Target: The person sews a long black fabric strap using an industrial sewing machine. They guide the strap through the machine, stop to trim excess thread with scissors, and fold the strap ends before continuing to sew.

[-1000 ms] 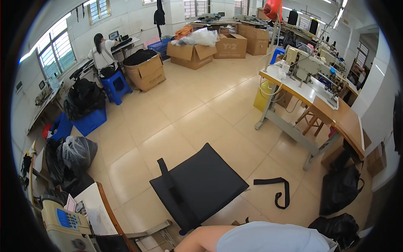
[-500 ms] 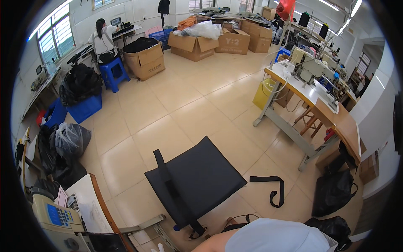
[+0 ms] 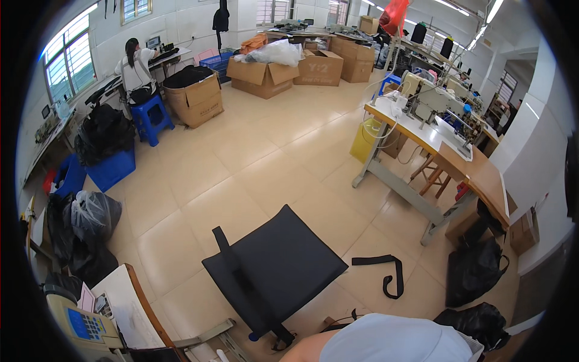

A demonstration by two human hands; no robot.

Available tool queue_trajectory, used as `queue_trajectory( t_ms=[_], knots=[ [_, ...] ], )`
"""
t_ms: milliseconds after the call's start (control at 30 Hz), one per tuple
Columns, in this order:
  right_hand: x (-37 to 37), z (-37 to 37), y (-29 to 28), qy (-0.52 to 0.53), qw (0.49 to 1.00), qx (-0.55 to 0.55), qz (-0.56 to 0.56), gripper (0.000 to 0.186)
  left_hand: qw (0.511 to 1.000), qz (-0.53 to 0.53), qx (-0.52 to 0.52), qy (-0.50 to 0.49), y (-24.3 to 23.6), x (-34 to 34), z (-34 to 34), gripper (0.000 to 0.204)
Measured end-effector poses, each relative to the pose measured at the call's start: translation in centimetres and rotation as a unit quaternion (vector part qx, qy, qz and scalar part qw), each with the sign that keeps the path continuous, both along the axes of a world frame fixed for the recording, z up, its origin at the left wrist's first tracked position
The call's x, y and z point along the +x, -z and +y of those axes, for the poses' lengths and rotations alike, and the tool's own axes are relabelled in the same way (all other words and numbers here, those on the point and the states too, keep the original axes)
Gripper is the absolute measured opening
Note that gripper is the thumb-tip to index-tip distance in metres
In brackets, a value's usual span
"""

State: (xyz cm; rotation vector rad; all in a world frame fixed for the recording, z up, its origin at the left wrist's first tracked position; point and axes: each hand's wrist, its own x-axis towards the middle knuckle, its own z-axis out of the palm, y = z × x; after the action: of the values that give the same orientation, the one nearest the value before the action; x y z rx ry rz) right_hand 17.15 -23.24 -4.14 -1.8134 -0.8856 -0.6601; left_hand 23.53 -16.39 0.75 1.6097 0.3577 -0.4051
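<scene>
Neither of my hands shows. At the lower edge is a patch of bare skin point(image 3: 301, 350) beside light blue-grey cloth point(image 3: 392, 341). Just above it, a black padded rectangular panel point(image 3: 283, 259) with a strap point(image 3: 220, 238) across its left side lies above floor level, on a support mostly hidden beneath it. A loose black strap point(image 3: 396, 271) with a looped end is on the floor to its right. At the lower left stand a machine with a blue keypad point(image 3: 84, 320) and a white, wood-edged table point(image 3: 123, 289).
Black bags point(image 3: 467, 271) lie at the right below a sewing-machine table point(image 3: 422, 130), near a yellow bin point(image 3: 365, 142). Bags point(image 3: 93, 217) and blue crates point(image 3: 108, 172) line the left. A co-worker point(image 3: 136, 72) sits on a blue stool point(image 3: 151, 120). Cardboard boxes point(image 3: 259, 84) stand at the back.
The view shifts slightly, moving the room up, then back down and leftward in the picture. The panel and loose strap stay put on their supports.
</scene>
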Motion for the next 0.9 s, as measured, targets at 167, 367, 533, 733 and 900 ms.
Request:
queue_trajectory(
  t_ms=[167,367,533,733,900],
  knots=[
    [-0.4,-0.1,0.1,0.010,1.000,-0.008,-0.010,0.027,1.000,0.002,-0.003,0.008,0.2,-0.3,0.3,0.025],
    [-0.2,0.6,1.3,0.021,0.999,-0.017,-0.023,0.025,1.000,-0.018,-0.010,0.005,-0.6,-2.0,1.2,0.022],
    [-0.2,2.4,1.2,0.007,0.999,-0.039,-0.034,0.025,0.993,-0.056,-0.013,-0.099,-1.5,-6.6,8.0,0.021],
    [0.4,-0.9,1.1,-0.049,0.990,-0.100,0.086,0.034,0.961,-0.088,-0.007,-0.264,0.9,-17.7,21.6,0.020],
    [-1.0,0.0,-3.6,-0.075,0.957,-0.247,0.128,0.031,0.932,-0.080,0.024,-0.353,-0.4,-25.3,23.9,0.026]
  ],
)
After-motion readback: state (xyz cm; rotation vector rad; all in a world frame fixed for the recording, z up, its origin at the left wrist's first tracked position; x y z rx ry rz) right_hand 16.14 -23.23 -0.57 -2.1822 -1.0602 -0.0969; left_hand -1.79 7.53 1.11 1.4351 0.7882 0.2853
